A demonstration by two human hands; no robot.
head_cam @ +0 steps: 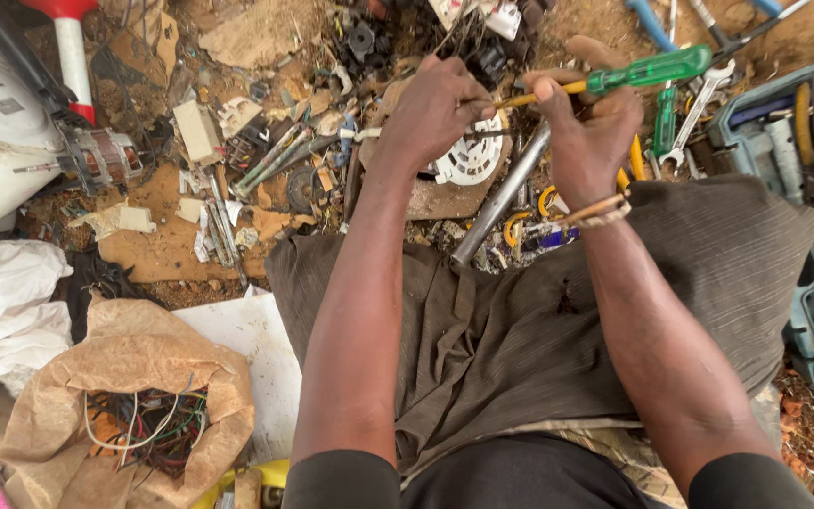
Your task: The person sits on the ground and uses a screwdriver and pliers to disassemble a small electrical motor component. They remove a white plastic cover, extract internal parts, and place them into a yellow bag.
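Right between both hands sits the green-handled screwdriver (628, 73), its shaft running left into the closed left hand (433, 108). Right hand (588, 132) is wrapped tight around the shaft near the handle. Just below them there's a white slotted plastic disc (473, 158) and a grey metal tube (503, 196), scrap all around.

Soft, even daylight is falling over the whole scene

Shadows are staying faint, nothing is glaring (edges are bending slightly outward from the wide lens), and focus is holding sharp throughout.
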